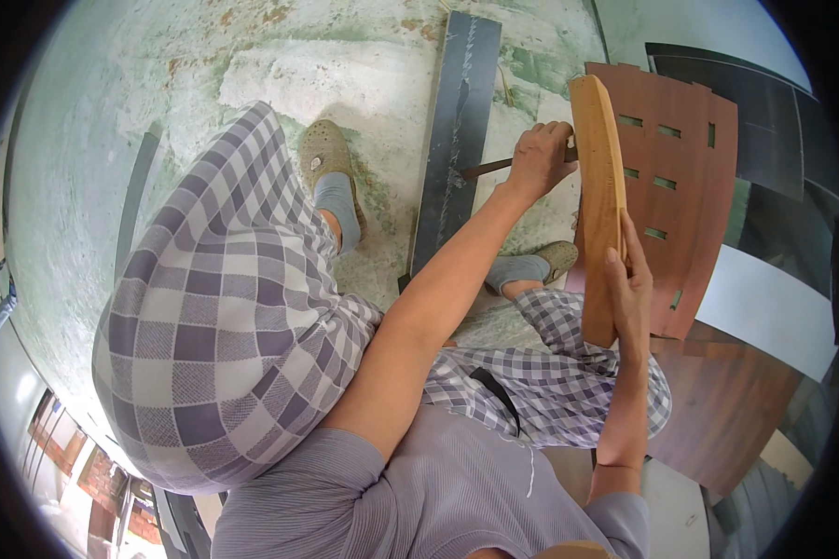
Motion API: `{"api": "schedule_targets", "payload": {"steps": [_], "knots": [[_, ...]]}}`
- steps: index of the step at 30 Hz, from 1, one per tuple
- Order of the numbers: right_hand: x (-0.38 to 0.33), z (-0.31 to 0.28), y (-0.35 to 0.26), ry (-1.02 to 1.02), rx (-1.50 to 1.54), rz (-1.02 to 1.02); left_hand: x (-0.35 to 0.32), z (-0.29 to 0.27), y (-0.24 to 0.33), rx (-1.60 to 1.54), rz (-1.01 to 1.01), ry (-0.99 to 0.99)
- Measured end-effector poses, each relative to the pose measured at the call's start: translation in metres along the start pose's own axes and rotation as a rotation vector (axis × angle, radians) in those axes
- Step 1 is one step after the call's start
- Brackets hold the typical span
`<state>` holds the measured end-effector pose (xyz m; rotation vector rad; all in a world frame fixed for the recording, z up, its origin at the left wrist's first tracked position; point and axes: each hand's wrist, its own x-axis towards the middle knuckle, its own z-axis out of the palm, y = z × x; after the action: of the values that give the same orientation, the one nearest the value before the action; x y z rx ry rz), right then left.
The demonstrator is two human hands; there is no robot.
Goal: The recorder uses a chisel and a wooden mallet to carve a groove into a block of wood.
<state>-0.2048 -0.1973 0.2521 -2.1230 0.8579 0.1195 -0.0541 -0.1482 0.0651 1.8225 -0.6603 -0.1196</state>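
Note:
My left hand (538,160) is closed in a fist around a dark chisel-like bar (488,169). The bar's narrow tip points left and meets, or hangs just over, a long dark grey board (450,130) with a rough whitish streak along its middle. With thumb and fingers, my right hand (630,291) grips a thick, slightly curved wooden block (599,205) near its lower end. The block stands lengthwise, its upper part just right of my left fist. Part of the bar's other end is hidden behind the hand and block.
Right of the block lies a reddish-brown slotted panel (690,196), with black panels (750,121), a white sheet (764,298) and a brown board (727,401) around it. My slippered feet (327,154) rest either side of the grey board. A grey strip (137,191) lies at left.

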Motion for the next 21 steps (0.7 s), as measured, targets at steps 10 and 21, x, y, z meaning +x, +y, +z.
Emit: {"api": "schedule_targets", "payload": {"steps": [10, 21], "knots": [[0.003, -0.002, -0.017, 0.021, 0.204, 0.077, 0.047, -0.030, -0.010, -0.024, 0.214, 0.289], [0.005, -0.007, -0.019, 0.045, 0.212, 0.091, 0.012, -0.103, -0.086, 0.165, -0.821, -0.447]]}}
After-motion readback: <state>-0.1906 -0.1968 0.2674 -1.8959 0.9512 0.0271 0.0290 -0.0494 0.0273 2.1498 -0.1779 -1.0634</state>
